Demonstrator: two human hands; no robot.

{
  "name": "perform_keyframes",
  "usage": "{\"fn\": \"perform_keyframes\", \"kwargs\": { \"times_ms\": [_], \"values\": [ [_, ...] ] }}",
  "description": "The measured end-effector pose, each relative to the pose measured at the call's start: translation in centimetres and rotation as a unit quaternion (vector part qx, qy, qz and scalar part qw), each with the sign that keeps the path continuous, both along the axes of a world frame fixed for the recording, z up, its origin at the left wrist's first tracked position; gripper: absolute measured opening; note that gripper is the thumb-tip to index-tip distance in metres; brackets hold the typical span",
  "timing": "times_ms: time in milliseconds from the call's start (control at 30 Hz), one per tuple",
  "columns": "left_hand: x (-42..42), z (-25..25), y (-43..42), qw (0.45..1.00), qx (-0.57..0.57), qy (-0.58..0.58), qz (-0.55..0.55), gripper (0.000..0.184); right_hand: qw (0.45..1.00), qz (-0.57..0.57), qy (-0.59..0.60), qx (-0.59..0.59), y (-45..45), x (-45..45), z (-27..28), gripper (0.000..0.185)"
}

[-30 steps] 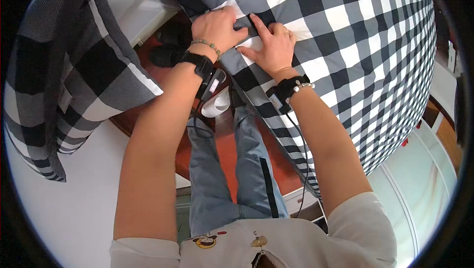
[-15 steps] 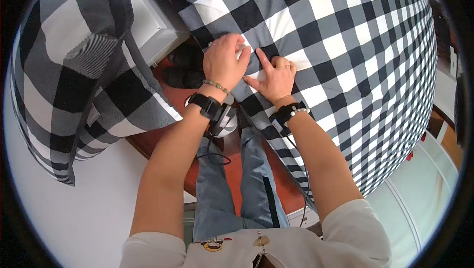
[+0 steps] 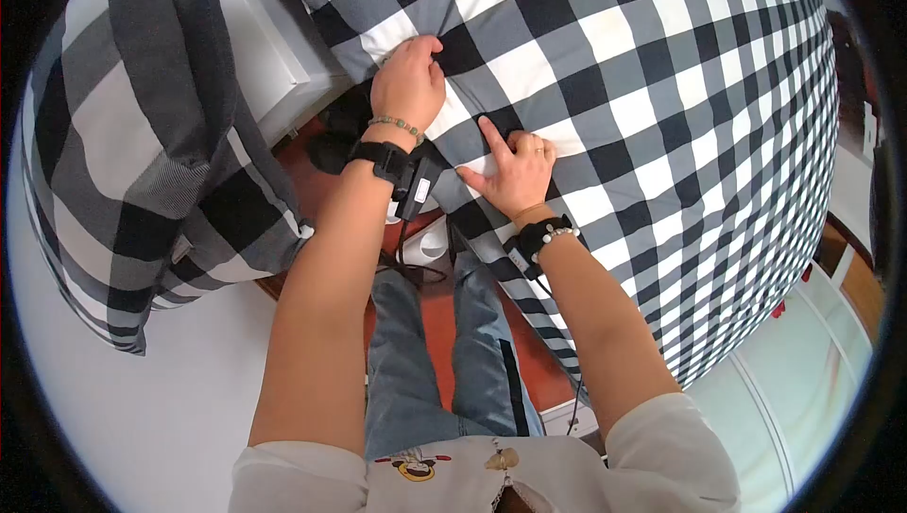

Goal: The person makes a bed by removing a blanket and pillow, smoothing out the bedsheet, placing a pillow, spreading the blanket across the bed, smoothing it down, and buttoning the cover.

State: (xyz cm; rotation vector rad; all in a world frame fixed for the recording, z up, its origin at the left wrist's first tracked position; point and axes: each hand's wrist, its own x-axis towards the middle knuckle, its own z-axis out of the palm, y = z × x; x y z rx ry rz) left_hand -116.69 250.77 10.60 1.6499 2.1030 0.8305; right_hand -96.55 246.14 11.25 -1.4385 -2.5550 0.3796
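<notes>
A black, white and grey checked bed cover [image 3: 605, 88] spreads over the bed beneath both hands. My left hand [image 3: 408, 86] lies at its near edge, fingers curled down on the cloth; the fingertips are partly hidden. Lower and to the right, my right hand [image 3: 515, 171] rests on the cover, its index finger stretched out and thumb apart, the other fingers bent. Small creases run through the fabric by the left hand. Each wrist wears a black strap, the left one with a small dark box [image 3: 418, 190].
A larger-checked cloth [image 3: 123, 116] drapes at the left beside a white furniture corner [image 3: 283, 83]. Dark shoes [image 3: 331, 146] and a white round object [image 3: 425, 247] are on the red-brown floor [image 3: 430, 310]. Pale glossy panels [image 3: 756, 409] stand at the lower right. A cable hangs near my legs.
My left hand has moved up and left along the cover's edge, its fingers now down on the cloth. The right hand stays on nearly the same patch. The view has shifted slightly.
</notes>
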Motion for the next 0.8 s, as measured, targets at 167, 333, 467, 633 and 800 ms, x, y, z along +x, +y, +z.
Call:
{"fn": "perform_keyframes", "kwargs": {
  "times_ms": [167, 333, 467, 633, 800],
  "values": [
    [-0.4, 1.7, 0.3, 0.993, -0.075, -0.093, 0.005, 0.035, 1.0, -0.003, 0.007, -0.005, -0.1, 0.0, -0.1, 0.068],
    [-0.3, 0.5, 0.9, 0.998, -0.052, -0.037, 0.012, 0.028, 1.0, 0.003, 0.008, -0.001, 0.2, 0.0, -0.1, 0.068],
    [-0.6, -0.2, -0.4, 1.0, -0.012, -0.016, 0.018, 0.028, 1.0, 0.013, 0.01, 0.011, 0.0, -0.1, 0.1, 0.069],
    [0.0, 0.3, -8.1, 0.979, -0.033, -0.12, 0.162, 0.036, 0.999, 0.028, 0.033, -0.021, 0.7, 0.4, 2.9, 0.063],
    [-4.5, -11.4, -32.3, 0.951, -0.308, 0.007, 0.008, 0.037, 0.987, 0.02, 0.157, -0.029, 7.7, 3.3, 5.8, 0.055]
  ]
}}
